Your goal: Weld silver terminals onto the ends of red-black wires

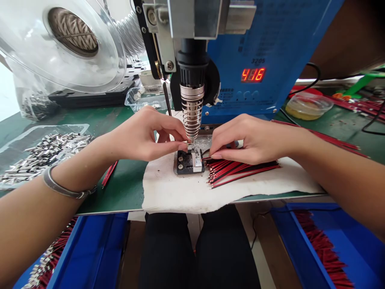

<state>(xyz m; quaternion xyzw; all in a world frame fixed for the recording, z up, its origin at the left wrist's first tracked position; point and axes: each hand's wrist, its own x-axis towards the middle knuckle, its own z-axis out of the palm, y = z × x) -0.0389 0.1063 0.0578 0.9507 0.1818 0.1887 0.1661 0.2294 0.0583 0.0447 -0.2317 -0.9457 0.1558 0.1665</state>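
Observation:
My left hand (150,134) is closed in a pinch at the left of a small black fixture (180,168) with a white metal block. Whatever sits between those fingertips is too small to make out. Directly above the fixture comes down the spring-wrapped tip (191,106) of a bench machine. From the right, my right hand (249,138) pinches a thin red-and-black wire, its end pointing at the fixture. Under that hand a pile of red-and-black wires (237,172) lies on a white cloth (177,196).
The blue machine housing (255,40) shows 416. At left stand a tray of small metal cylinders (54,150) and a large clear reel (111,60). Blue bins (93,249) with wires sit below the green table's edge. A round plastic tub (309,106) stands at right.

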